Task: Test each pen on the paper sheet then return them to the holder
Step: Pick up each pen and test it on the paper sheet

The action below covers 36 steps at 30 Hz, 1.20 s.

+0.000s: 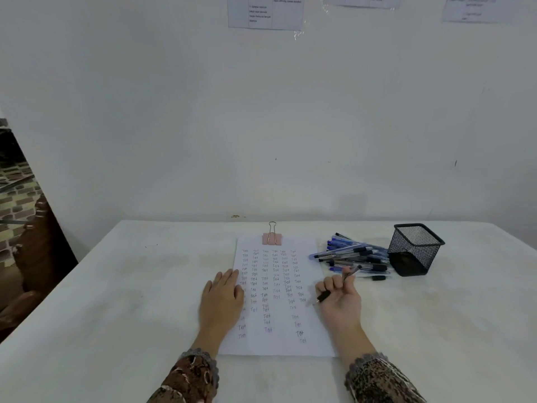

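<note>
Seen from the head camera, a white bench runs up to a pale wall. A paper sheet lies flat in the middle of the bench and serves as the landmark here. It is covered in columns of small handwritten words, too small to read surely. A pink binder clip grips the sheet's far edge.

The left hand lies flat on the sheet's left edge, palm down, fingers together and stretched out, holding nothing.

The right hand rests at the sheet's right edge, curled around a pen. The pen's dark tip points down toward the sheet's right margin, and its back end sticks up past the knuckles. Whether the tip touches the paper cannot be told.

Just right of the sheet's upper half lies a loose pile of pens, blue and black, on their sides on the bench. Right of that pile stands a black mesh holder, tilted a little toward the viewer; no pens show inside it.

Both wrists wear patterned brown sleeves. Printed papers hang high on the wall above the sheet.
</note>
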Motion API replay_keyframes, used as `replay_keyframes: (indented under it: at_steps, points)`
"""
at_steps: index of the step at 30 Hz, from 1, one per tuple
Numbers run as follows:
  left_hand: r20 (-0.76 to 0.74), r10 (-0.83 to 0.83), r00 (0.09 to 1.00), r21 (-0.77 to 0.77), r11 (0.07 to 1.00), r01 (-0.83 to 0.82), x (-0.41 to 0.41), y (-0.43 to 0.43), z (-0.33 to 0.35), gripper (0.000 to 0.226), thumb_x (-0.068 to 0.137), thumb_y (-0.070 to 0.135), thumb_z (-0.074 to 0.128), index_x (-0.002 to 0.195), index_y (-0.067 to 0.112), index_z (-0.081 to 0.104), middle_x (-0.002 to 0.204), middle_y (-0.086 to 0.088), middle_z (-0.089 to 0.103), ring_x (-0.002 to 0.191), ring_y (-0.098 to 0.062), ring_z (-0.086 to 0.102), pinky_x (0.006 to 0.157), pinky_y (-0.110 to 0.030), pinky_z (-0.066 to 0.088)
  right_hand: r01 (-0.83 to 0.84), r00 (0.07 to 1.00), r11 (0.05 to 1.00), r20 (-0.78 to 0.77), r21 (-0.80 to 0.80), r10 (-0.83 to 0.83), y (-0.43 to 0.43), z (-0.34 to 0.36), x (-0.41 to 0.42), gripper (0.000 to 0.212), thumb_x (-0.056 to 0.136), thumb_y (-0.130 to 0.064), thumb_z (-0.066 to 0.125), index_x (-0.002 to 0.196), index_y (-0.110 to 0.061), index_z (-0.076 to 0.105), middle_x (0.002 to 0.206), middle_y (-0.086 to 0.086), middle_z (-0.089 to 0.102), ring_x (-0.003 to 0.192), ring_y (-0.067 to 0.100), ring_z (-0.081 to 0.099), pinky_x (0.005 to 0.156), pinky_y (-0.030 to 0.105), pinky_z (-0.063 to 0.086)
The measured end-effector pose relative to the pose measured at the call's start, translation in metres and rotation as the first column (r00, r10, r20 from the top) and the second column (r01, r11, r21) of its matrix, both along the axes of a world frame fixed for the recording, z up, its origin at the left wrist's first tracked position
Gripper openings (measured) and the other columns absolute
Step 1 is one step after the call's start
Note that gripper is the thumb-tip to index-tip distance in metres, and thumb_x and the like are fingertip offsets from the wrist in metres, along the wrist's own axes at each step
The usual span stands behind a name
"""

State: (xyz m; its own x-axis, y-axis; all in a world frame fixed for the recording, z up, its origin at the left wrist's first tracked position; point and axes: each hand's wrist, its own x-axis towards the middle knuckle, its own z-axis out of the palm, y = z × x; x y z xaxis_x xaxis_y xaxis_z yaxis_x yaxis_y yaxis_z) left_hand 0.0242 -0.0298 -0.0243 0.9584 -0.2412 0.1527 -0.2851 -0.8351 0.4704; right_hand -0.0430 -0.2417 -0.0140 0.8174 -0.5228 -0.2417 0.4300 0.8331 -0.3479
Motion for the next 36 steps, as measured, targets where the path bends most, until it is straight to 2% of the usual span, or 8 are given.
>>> replay_keyframes:
  at_steps: [5, 8, 11, 16, 20, 28, 33, 36]
  points:
    - [0.009, 0.002, 1.0, -0.004, 1.0, -0.002, 0.0, 0.001, -0.001, 0.046, 0.098, 0.026, 0.027, 0.145, 0.021, 0.026, 0.152, 0.005, 0.024, 0.142, -0.012, 0.014, 0.117, -0.031, 0.007, -0.085, 0.947, 0.943, -0.321, -0.322, -0.025, -0.025, 0.024, -0.018, 0.023, 0.1, -0.028, 0.037, 0.095, -0.017, 0.057, 0.054, -0.004, 0.043, 0.037, 0.011, 0.034, 0.046, 0.022, 0.027]
    - [0.02, 0.002, 1.0, 0.001, 1.0, -0.002, 0.001, 0.0, -0.001, 0.046, 0.098, 0.026, 0.027, 0.145, 0.02, 0.026, 0.152, 0.005, 0.024, 0.142, -0.013, 0.015, 0.117, -0.031, 0.008, -0.419, 0.7, 0.43, -0.587, -0.799, -0.408, -0.053, 0.034, -0.04, 0.026, 0.098, -0.022, 0.042, 0.106, -0.005, 0.061, 0.074, 0.008, 0.053, 0.059, 0.023, 0.047, 0.056, 0.031, 0.035]
    - [0.012, 0.004, 1.0, 0.003, 1.0, -0.004, 0.001, 0.0, -0.001, 0.047, 0.098, 0.026, 0.027, 0.145, 0.02, 0.026, 0.153, 0.004, 0.023, 0.142, -0.014, 0.015, 0.117, -0.032, 0.008, -0.712, 0.513, 0.068, -0.583, -0.699, -0.631, -0.065, 0.03, -0.059, 0.029, 0.096, -0.019, 0.045, 0.118, -0.004, 0.058, 0.11, 0.017, 0.063, 0.102, 0.031, 0.057, 0.082, 0.032, 0.042]
    - [0.01, -0.003, 1.0, 0.013, 1.0, 0.003, 0.002, 0.0, -0.003, 0.047, 0.098, 0.026, 0.027, 0.145, 0.019, 0.026, 0.153, 0.004, 0.023, 0.142, -0.015, 0.015, 0.117, -0.033, 0.008, -0.875, 0.431, -0.122, -0.637, -0.469, -0.639, -0.052, 0.015, -0.075, 0.02, 0.094, -0.024, 0.049, 0.111, -0.016, 0.055, 0.111, 0.006, 0.05, 0.093, 0.021, 0.053, 0.08, 0.031, 0.047]
    - [0.011, -0.004, 1.0, 0.031, 1.0, 0.004, 0.003, 0.0, -0.003, 0.047, 0.098, 0.025, 0.027, 0.144, 0.019, 0.026, 0.153, 0.003, 0.024, 0.142, -0.015, 0.015, 0.117, -0.033, 0.009, -0.908, 0.369, -0.107, -0.651, -0.405, -0.663, -0.058, 0.034, -0.068, 0.025, 0.092, -0.041, 0.047, 0.106, -0.021, 0.055, 0.108, 0.002, 0.048, 0.096, 0.021, 0.053, 0.077, 0.028, 0.041]
    - [0.007, -0.006, 1.0, 0.023, 1.0, 0.006, 0.003, 0.0, -0.003, 0.047, 0.098, 0.026, 0.027, 0.144, 0.02, 0.027, 0.152, 0.004, 0.025, 0.142, -0.014, 0.016, 0.117, -0.033, 0.009, -0.712, 0.697, -0.64, -0.395, -0.289, -0.598, -0.099, 0.039, -0.006, 0.028, 0.094, -0.027, 0.049, 0.12, -0.032, 0.059, 0.126, -0.008, 0.054, 0.118, 0.017, 0.046, 0.095, 0.032, 0.041]
    - [0.011, -0.009, 1.0, 0.021, 1.0, 0.009, 0.002, 0.0, -0.002, 0.046, 0.098, 0.026, 0.026, 0.144, 0.02, 0.026, 0.152, 0.004, 0.025, 0.142, -0.014, 0.015, 0.117, -0.033, 0.009, -0.659, 0.752, -0.691, -0.249, -0.297, -0.61, -0.103, 0.036, 0.001, 0.022, 0.097, -0.027, 0.044, 0.113, -0.021, 0.058, 0.116, -0.002, 0.059, 0.11, 0.022, 0.051, 0.087, 0.032, 0.037]
    - [0.026, -0.007, 1.0, 0.024, 1.0, 0.007, 0.001, 0.0, 0.0, 0.046, 0.098, 0.026, 0.026, 0.144, 0.02, 0.026, 0.152, 0.004, 0.025, 0.142, -0.014, 0.015, 0.117, -0.032, 0.008, -0.403, 0.882, -0.46, -0.203, -0.791, -0.424, -0.095, 0.05, 0.002, 0.009, 0.098, -0.014, 0.042, 0.102, -0.017, 0.049, 0.088, 0.008, 0.058, 0.08, 0.028, 0.056, 0.073, 0.035, 0.04]
